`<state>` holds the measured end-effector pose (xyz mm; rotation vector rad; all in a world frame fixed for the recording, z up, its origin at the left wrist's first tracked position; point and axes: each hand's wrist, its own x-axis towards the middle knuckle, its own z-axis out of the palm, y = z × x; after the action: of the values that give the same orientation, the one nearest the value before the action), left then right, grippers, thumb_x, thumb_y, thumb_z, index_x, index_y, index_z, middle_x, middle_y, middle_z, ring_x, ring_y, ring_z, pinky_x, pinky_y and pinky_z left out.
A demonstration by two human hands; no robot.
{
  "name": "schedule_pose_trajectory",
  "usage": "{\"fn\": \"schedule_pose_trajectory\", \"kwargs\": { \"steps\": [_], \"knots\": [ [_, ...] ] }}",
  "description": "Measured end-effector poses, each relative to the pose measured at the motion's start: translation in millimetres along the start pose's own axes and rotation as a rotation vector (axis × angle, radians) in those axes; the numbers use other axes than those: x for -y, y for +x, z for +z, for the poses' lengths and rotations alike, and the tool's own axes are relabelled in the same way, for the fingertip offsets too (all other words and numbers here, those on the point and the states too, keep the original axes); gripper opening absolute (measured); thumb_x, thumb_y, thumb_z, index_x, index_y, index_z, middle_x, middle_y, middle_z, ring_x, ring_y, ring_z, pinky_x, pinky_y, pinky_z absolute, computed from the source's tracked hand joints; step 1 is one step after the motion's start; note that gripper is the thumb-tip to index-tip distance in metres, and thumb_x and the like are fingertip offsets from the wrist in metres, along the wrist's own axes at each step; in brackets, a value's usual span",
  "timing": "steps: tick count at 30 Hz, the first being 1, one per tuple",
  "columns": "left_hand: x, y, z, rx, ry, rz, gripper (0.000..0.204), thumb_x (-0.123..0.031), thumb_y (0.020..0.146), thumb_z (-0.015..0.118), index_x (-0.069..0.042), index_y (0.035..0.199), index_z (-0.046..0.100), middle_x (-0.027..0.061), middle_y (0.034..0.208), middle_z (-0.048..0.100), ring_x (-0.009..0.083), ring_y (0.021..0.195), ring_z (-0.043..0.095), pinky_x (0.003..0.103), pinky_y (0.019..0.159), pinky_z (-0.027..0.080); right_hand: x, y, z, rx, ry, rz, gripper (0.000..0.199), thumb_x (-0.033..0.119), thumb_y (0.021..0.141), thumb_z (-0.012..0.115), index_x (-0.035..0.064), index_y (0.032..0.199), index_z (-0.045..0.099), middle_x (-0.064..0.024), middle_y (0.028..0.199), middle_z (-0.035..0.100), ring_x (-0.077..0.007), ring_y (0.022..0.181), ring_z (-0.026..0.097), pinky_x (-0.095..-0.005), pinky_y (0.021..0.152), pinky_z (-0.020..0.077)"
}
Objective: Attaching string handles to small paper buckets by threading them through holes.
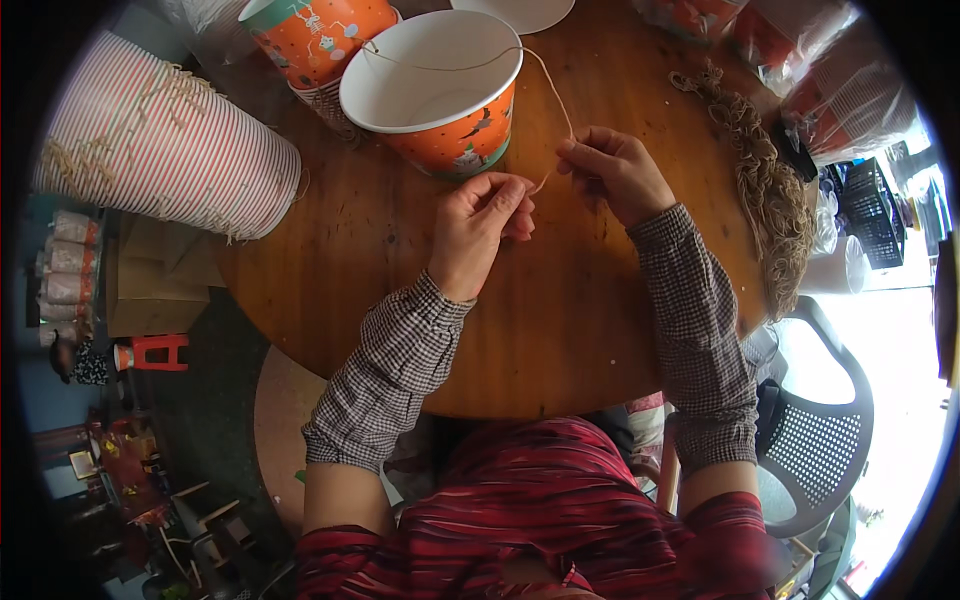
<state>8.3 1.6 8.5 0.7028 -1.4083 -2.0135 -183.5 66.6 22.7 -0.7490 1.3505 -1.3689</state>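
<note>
An orange paper bucket [450, 137] with a white inside stands on the wooden table in front of my hands. Thin tan string [553, 88] lies across its mouth, comes over the right rim and runs down to my fingers. My left hand [484, 212], closed in a pinch, has the string's lower part at its fingertips, just below the bucket. Slightly higher and to the right, my right hand [618, 172] pinches the same string between thumb and forefinger. Both hands are apart from the bucket.
A long nested stack of buckets [165, 140] with string loops lies at the left. Another orange bucket [315, 45] stands behind. A tangled bundle of string [765, 190] lies along the right edge of the table [540, 340]. Plastic-wrapped stacks [855, 95] stand far right, above a grey chair [820, 440].
</note>
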Motion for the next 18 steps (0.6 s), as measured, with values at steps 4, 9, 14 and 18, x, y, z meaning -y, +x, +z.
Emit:
{"fn": "schedule_pose_trajectory", "kwargs": {
  "steps": [4, 9, 14, 18],
  "knots": [
    [-7, -2, 5, -0.073, 0.226, 0.204, 0.02, -0.018, 0.095, 0.057, 0.001, 0.096, 0.064, 0.0032, 0.077, 0.062, 0.0084, 0.064, 0.06, 0.022, 0.059, 0.052, -6, 3, -4, -0.04, -0.083, -0.009, 0.019, 0.021, 0.089, 0.064, 0.0027, 0.094, 0.063, -0.0012, 0.077, 0.063, -0.0055, 0.055, 0.053, -0.0201, 0.044, 0.0411],
    [-11, -3, 0, -0.093, 0.335, 0.366, 0.016, -0.014, 0.094, 0.058, 0.001, 0.096, 0.064, 0.004, 0.078, 0.063, 0.0097, 0.065, 0.061, 0.022, 0.06, 0.051, -5, -2, 12, -0.405, -0.277, -0.464, 0.019, 0.017, 0.089, 0.062, 0.0003, 0.099, 0.063, -0.0023, 0.077, 0.063, -0.0061, 0.054, 0.054, -0.0214, 0.043, 0.043],
    [-14, -3, 2, -0.155, 0.594, 0.576, 0.014, -0.012, 0.093, 0.06, 0.001, 0.096, 0.064, 0.0033, 0.077, 0.063, 0.0097, 0.065, 0.061, 0.022, 0.059, 0.049, -9, -17, 45, 0.071, -0.146, -0.316, 0.015, 0.014, 0.091, 0.059, 0.0005, 0.097, 0.062, -0.0026, 0.079, 0.063, -0.008, 0.065, 0.061, -0.022, 0.047, 0.0476],
    [-17, -3, 1, -0.159, 0.597, 0.617, 0.013, -0.012, 0.093, 0.059, 0.0, 0.096, 0.064, 0.0024, 0.076, 0.062, 0.0084, 0.065, 0.059, 0.022, 0.058, 0.048, -9, -18, 45, 0.138, -0.164, -0.282, 0.014, 0.015, 0.091, 0.06, 0.0012, 0.091, 0.061, -0.0014, 0.075, 0.062, -0.0068, 0.059, 0.058, -0.0219, 0.049, 0.0484]
  ]
}}
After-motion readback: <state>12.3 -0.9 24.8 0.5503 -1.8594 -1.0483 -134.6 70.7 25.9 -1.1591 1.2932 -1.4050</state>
